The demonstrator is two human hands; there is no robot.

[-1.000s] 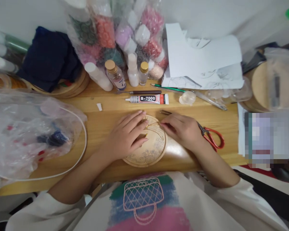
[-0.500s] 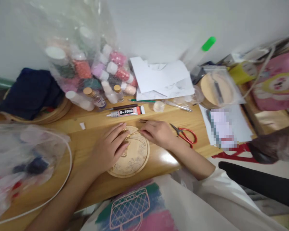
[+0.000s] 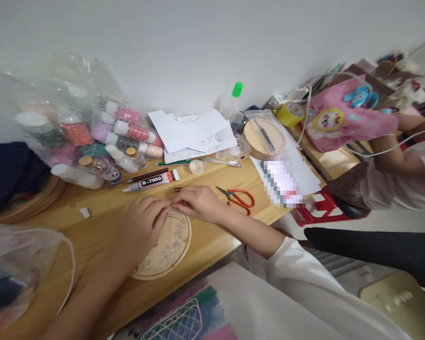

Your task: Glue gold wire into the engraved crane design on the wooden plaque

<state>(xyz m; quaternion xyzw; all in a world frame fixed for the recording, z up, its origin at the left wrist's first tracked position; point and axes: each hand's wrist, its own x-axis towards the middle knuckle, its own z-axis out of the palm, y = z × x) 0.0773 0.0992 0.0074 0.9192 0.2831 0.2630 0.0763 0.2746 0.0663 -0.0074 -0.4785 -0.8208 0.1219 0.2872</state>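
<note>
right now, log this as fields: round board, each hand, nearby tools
round board: wooden, wave lines on its face, lying on the table
left hand: over part of the board, touching or nearly touching the right hand
right hand: at the board's far edge; anything in its grip is too small to tell
glue tube: marked B-7000, beyond the hands
red-handled tool: right of the right hand

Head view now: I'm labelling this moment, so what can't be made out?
In the head view:
Anything pinched where the left hand and right hand meet: covered by the hands, too small.
Upper-left part of the wooden disc: behind the left hand.
Whatever the dark tip belongs to: hidden by the right hand.
Full shape of the dark blue cloth: cut off by the left edge.
What the blurred patch shows: pixelated.
</note>
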